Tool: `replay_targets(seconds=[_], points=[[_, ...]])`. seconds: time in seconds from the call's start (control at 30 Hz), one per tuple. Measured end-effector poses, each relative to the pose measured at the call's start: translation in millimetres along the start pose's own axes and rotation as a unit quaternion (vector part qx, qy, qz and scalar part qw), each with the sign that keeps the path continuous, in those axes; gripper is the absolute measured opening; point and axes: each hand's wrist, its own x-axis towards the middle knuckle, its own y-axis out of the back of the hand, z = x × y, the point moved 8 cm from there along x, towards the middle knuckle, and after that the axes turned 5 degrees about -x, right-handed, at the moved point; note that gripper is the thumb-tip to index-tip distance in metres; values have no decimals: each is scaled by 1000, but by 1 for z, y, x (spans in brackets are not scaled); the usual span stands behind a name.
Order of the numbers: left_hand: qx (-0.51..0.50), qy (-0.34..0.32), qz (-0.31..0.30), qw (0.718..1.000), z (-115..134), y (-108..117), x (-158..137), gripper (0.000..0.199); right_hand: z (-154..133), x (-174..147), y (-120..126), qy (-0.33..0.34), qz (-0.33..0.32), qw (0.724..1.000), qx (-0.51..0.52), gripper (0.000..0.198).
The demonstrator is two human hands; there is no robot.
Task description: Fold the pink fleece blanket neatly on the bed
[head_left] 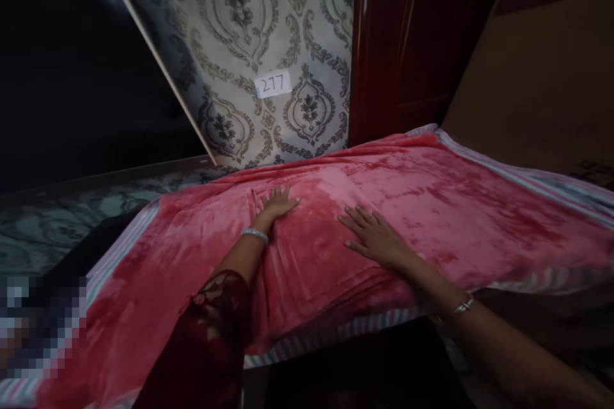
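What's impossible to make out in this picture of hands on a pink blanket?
All in the head view:
What lies under the blanket: covered by its cloth.
Palms of the left hand and right hand: turned down, hidden by the hands' backs.
Bottom left corner: masked by coarse pixel blocks.
Dark panel: cut off by left and top edges.
Marks low on the brown board: too dim to read.

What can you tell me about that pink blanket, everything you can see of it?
The blanket is pinkish red with lighter and darker mottled patches, and looks soft and plush. A striped border, pale with pink and bluish-grey, trims its edges. It lies spread out below the patterned wall, with creases bunched near the left hand. That hand and the right hand both rest on it, palms down. What supports it is mostly hidden.
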Motion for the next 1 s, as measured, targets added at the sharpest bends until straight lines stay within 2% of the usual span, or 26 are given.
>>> replay_targets(seconds=[0.13,0.23,0.33,0.5,0.8,0.9,1.0], points=[[10,-49,5,999,25,5,-38,76,0,0,-1,1,13,1000,-6,67],[11,-142,7,990,47,-11,-82,82,0,-1,-2,9,39,999,-6,66],[13,-173,1,985,46,-34,-115,86,-1,-2,-2,18,59,998,-2,66],[20,-163,18,986,35,-45,-124,83,-1,-1,-2,25,51,998,0,66],[-4,-161,-33,986,35,-38,-125,84,2,-1,-4,12,52,998,19,65],[-34,-171,-55,983,33,-36,-142,79,3,-1,-6,12,56,998,20,65],[-68,-217,-55,972,37,-40,-173,72,2,-2,-5,18,64,998,19,65]])
